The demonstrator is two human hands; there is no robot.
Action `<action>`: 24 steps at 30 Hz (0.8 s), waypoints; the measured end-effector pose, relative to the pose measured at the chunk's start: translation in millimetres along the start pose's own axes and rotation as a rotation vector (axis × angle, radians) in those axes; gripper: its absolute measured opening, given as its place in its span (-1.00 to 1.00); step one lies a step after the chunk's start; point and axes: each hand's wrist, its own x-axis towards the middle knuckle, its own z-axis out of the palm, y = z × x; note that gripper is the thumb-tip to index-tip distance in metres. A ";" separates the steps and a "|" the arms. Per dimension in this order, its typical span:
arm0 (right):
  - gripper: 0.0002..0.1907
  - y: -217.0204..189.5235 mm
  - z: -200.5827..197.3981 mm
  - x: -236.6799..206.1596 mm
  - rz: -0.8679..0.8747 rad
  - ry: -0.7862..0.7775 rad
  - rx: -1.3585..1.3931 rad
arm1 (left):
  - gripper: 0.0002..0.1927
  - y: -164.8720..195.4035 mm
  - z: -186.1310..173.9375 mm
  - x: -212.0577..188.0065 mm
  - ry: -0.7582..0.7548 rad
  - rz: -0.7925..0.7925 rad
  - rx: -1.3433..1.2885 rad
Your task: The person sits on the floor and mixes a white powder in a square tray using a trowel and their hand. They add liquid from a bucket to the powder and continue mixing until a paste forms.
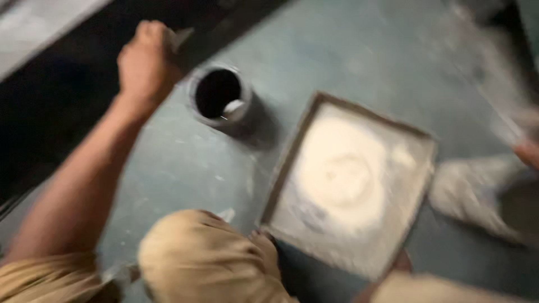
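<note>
I saw open grey-green floor [359, 50] above the square tray [292, 163] and to the right of the dark round container [218, 92]; a hand could pass there freely. Between container and tray only a narrow strip remained. My left hand [145, 62] was high on the dark edge [67, 101], its arm crossing the left side. My knee [196, 252] blocked the bottom, touching the tray corner.
</note>
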 end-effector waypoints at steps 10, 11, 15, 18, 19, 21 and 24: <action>-0.50 -31.4 -68.8 -46.9 -0.254 0.072 0.021 | -0.53 314.4 22.5 -48.7 -0.672 0.707 -0.349; -0.50 -35.8 -71.7 -49.2 -0.262 0.071 -0.003 | -0.58 331.3 35.7 -61.5 -0.640 0.817 -0.264; -0.51 -46.3 -70.0 -56.8 -0.312 0.145 0.102 | -0.65 347.2 79.1 -105.6 -0.592 0.934 -0.184; -0.51 -44.6 -70.9 -58.5 -0.288 0.139 0.117 | -0.63 349.5 101.1 -118.1 -0.531 0.930 -0.257; -0.51 -42.5 -71.1 -59.2 -0.275 0.135 0.116 | -0.66 350.9 106.8 -119.5 -0.530 0.938 -0.269; -0.51 -39.2 -72.3 -61.6 -0.258 0.133 0.111 | -0.72 355.1 112.6 -119.6 -0.527 0.948 -0.293; -0.51 -34.0 -72.8 -63.1 -0.249 0.137 0.110 | -0.86 364.1 114.1 -115.8 -0.438 1.053 -0.179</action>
